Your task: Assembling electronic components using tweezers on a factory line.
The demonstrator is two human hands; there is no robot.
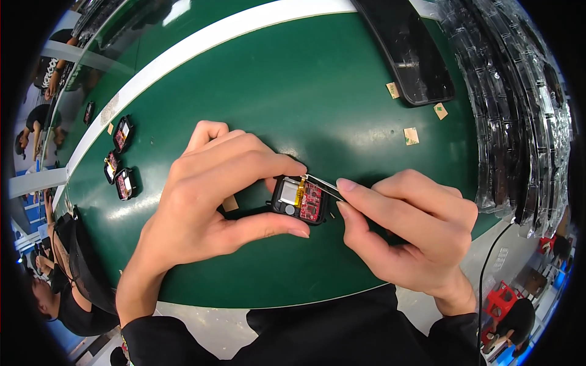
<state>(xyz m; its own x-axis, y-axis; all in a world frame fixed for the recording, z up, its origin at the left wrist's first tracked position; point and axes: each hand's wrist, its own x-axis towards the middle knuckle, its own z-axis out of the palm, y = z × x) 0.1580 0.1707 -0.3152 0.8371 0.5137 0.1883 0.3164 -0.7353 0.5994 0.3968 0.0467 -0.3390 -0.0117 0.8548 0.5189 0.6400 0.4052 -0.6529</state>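
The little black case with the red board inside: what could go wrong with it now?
The tweezers in the right hand reach the top of the yellow strip, so a slip might tear it or scratch the red board. The left hand holds the black case by its edges, so it might slip onto the green table.

Electronics workshop: green bench (pixel 262 91), circuit board (pixel 312 203), co-workers (pixel 85 314).
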